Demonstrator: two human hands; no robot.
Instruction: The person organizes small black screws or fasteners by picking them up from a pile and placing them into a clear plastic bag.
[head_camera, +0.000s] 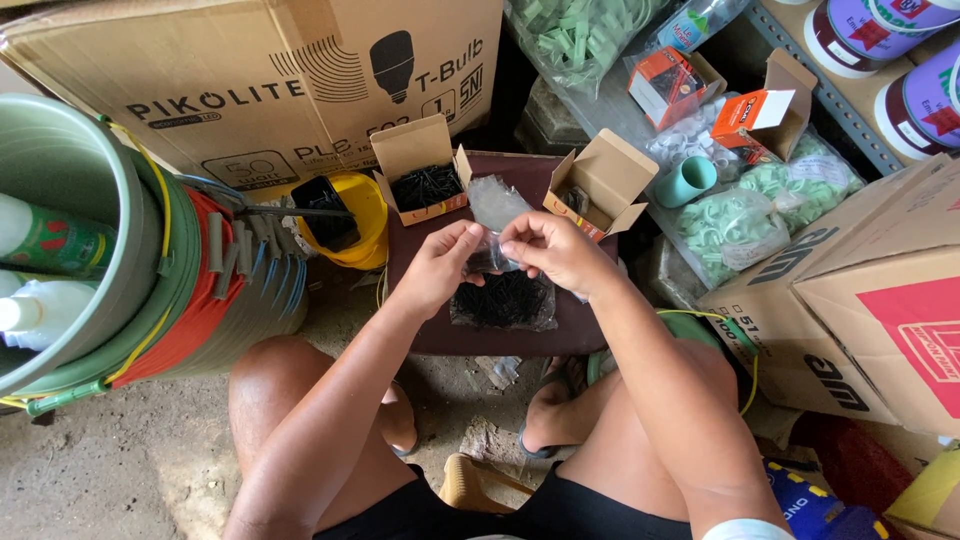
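Large printed carton (270, 80), upper left of the frame: closed, standing behind the work area

Stacked green and orange buckets (130, 270), left edge: hold spray bottles, untouched

Dark brown counter (420, 335), centre: low surface carrying the boxes and bags

Open cardboard box (425, 180), upper centre: flaps up, partly filled with small black screws, so stock appears left to bag

Second open box (600, 185), just right of it: flaps up, contents mostly hidden

Filled clear bag (503, 302), centre, lying on the counter below the hands: loaded with black screws, judged one portion done

Empty clear bags (497, 200), between the two boxes: a loose pile, apparently yet to be filled

Small clear bag (492, 255), centre, held above the filled one: some dark screws inside, mouth pinched

Left hand (440, 265): fingertips pinching the small bag's left edge

Right hand (555, 250): fingers closed on its right edge; bagging looks midway
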